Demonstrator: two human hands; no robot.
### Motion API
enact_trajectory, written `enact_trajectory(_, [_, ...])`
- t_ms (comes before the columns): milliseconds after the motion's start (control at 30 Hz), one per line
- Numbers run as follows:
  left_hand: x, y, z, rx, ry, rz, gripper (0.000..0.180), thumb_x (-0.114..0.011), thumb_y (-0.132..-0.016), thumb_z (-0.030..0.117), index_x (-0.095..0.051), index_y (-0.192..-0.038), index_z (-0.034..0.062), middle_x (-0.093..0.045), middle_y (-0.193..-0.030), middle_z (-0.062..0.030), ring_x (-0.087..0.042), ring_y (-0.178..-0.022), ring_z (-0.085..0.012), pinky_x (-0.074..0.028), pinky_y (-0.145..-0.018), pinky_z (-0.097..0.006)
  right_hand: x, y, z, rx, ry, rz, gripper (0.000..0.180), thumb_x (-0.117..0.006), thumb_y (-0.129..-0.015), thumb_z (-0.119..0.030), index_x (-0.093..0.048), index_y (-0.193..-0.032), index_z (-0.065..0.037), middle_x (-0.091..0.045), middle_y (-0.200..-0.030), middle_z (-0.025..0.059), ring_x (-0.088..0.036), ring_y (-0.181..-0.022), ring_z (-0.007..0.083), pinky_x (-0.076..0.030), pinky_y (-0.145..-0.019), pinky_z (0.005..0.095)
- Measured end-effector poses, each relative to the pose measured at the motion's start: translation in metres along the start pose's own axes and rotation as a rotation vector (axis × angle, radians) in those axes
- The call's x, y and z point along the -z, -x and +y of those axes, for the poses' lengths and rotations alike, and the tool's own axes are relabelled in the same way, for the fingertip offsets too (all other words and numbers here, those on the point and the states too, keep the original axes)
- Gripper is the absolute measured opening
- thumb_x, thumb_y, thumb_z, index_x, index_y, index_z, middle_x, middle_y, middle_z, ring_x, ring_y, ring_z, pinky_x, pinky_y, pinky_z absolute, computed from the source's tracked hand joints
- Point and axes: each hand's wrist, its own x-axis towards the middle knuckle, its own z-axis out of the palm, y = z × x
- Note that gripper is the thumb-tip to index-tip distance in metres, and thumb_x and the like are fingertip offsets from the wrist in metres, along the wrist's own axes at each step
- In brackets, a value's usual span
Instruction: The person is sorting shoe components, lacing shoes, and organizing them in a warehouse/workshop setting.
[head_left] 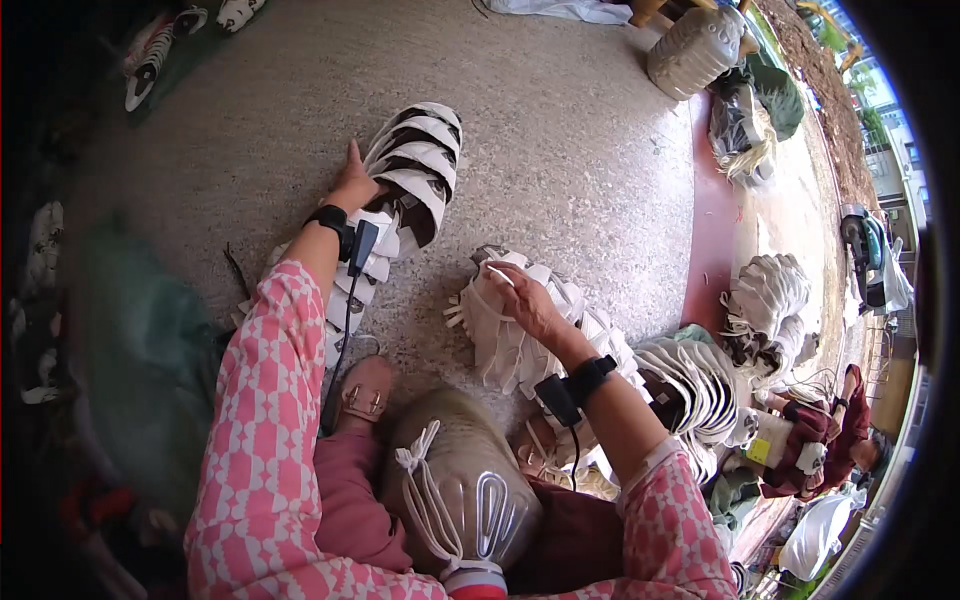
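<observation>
My left hand (352, 186) is at the near left side of a nested stack of white shoe uppers (425, 150) with dark linings. Its thumb points up and its fingers go in among the uppers, partly hidden. More uppers continue the row back toward my left foot. My right hand (525, 302) is over a second pile of white shoe uppers (505, 350), fingers curled in a pinch on a thin white strip (497, 272). Between my legs lies a large clear plastic bottle (450, 440) with white laces (425, 500) draped over it.
More nested uppers (690, 385) stand right of my right forearm, with another bundle (768, 300) beyond. A plastic jug (695, 52) is at the far right. Another person (815, 440) sits at the right edge. Green cloth (150, 350) lies left. Cables hang from both wrists.
</observation>
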Motion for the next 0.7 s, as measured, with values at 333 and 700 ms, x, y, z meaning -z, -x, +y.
enact_trajectory(333, [0.026, 0.035, -0.049, -0.297, -0.192, -0.037, 0.042, -0.05, -0.085, 0.006, -0.058, -0.126, 0.015, -0.063, -0.117, -0.0177, -0.059, -0.11, -0.0361, -0.047, -0.093, -0.041, -0.016, -0.011, -0.011, -0.102, -0.054, -0.018, 0.038, -0.043, -0.1, -0.033, -0.056, -0.124, -0.006, -0.058, -0.123, 0.0143, -0.058, -0.106, 0.0375, -0.046, -0.091, 0.0397])
enact_trajectory(700, [0.05, 0.158, -0.146, -0.55, -0.216, -0.325, 0.034, -0.058, -0.081, 0.005, -0.066, -0.114, 0.0099, -0.066, -0.106, -0.0126, -0.058, -0.102, -0.0303, -0.044, -0.094, -0.038, 0.004, -0.013, -0.033, -0.387, -0.281, 0.002, 0.046, -0.046, -0.099, -0.045, -0.06, -0.116, -0.004, -0.063, -0.088, 0.0058, -0.056, -0.061, 0.0115, -0.045, -0.056, 0.0264])
